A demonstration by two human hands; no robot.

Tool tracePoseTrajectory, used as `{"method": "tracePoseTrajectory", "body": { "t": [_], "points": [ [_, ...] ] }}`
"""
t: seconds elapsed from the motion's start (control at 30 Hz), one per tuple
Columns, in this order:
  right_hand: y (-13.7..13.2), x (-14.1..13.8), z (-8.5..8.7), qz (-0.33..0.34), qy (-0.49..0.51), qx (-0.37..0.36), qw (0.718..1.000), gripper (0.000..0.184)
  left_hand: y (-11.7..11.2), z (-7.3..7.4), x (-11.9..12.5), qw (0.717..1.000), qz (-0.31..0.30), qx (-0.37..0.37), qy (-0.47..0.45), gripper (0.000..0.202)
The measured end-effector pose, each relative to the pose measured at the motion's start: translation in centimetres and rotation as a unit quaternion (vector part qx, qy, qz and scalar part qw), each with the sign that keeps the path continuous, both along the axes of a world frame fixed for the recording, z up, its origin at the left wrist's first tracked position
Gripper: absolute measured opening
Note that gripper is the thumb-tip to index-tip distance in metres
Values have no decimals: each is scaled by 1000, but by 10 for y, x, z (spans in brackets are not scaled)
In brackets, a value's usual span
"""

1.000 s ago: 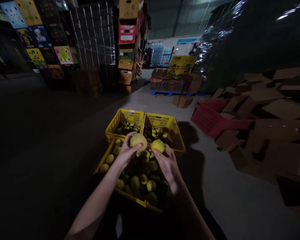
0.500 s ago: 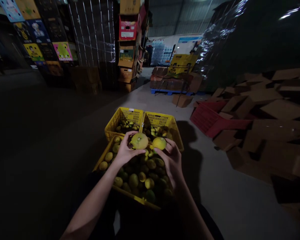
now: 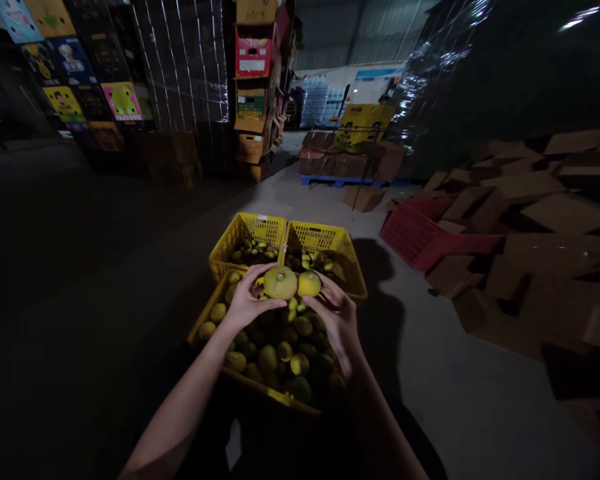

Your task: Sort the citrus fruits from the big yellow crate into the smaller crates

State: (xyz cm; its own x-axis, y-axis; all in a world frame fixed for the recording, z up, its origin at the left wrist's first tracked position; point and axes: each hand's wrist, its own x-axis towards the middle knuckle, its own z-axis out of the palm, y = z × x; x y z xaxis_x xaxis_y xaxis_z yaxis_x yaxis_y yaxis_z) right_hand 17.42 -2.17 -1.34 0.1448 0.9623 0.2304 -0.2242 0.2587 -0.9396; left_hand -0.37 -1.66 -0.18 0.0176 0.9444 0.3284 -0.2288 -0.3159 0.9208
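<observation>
Now the two fruits sit closer than a second ago, touching. The left hand [image 3: 245,303] grips a large round yellow-green citrus [image 3: 280,282]; the right hand [image 3: 336,319] clamps a smaller yellow one [image 3: 309,284]. Below, a yellow plastic crate [image 3: 205,319] brims with fruit; at twelve o'clock, two more yellow crates [image 3: 260,230] hold some.
</observation>
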Motion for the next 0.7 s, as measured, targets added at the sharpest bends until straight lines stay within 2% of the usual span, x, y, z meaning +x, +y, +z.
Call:
{"method": "tracePoseTrajectory", "body": {
  "t": [0.1, 0.27, 0.37, 0.47, 0.6, 0.7],
  "points": [
    [1, 0, -1, -6, 29, 8, 1000, 49, 2, -2, -3, 999, -4, -46, -21, 57],
    [4, 3, -1, 17, 37, -22, 999, 26, 3, -5, -6, 991, -29, -107, -71, 48],
    [3, 0, 1, 32, 85, -59, 994, 28, 5, -10, -4, 979, -35, -160, -124, 40],
    [0, -6, 1, 61, 118, -62, 989, 28, 5, -15, 4, 970, -29, -190, -150, 28],
    [-3, -15, -3, 75, 79, -55, 993, 24, 4, -23, 17, 964, -31, -202, -167, 28],
    [-1, -16, -6, 62, 45, -55, 996, 31, 5, -27, 22, 957, -17, -199, -211, 30]
  ]
}}
